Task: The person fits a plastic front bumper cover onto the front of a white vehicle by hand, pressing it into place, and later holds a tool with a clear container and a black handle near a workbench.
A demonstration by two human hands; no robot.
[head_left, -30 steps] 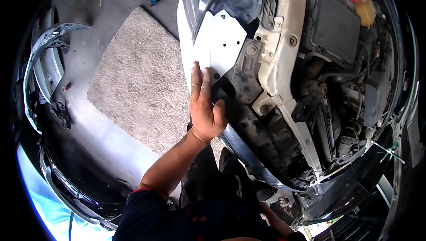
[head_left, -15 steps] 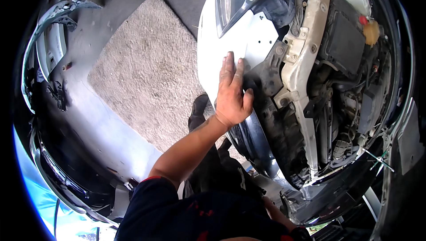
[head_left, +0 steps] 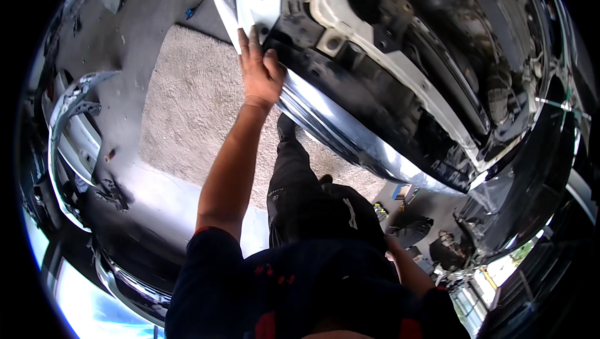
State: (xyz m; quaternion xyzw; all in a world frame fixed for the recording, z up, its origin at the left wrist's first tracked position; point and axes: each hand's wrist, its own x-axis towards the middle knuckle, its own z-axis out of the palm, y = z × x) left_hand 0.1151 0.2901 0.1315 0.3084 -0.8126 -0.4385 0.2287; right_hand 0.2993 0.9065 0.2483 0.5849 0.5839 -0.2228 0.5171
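Note:
My left hand lies with its fingers stretched out at the corner of a car's front end. Its fingertips rest against the white body panel, and the palm is beside the end of the shiny chrome-and-black grille trim. Behind the trim runs a pale metal crossmember, with dark engine-bay parts beyond it. My right arm hangs at my right side. Most of my right hand is hidden by my body and trousers, so its fingers do not show.
A beige shaggy mat lies under my feet. Detached bumper pieces lie on the floor at left, with a dark car front below them. A cable with a blue plug lies at the far side. Dark loose parts are at lower right.
The view has swung right, so the car front now sits higher and its grille trim shows more fully. My left hand has slid along the white panel toward the trim, fingers still outstretched.

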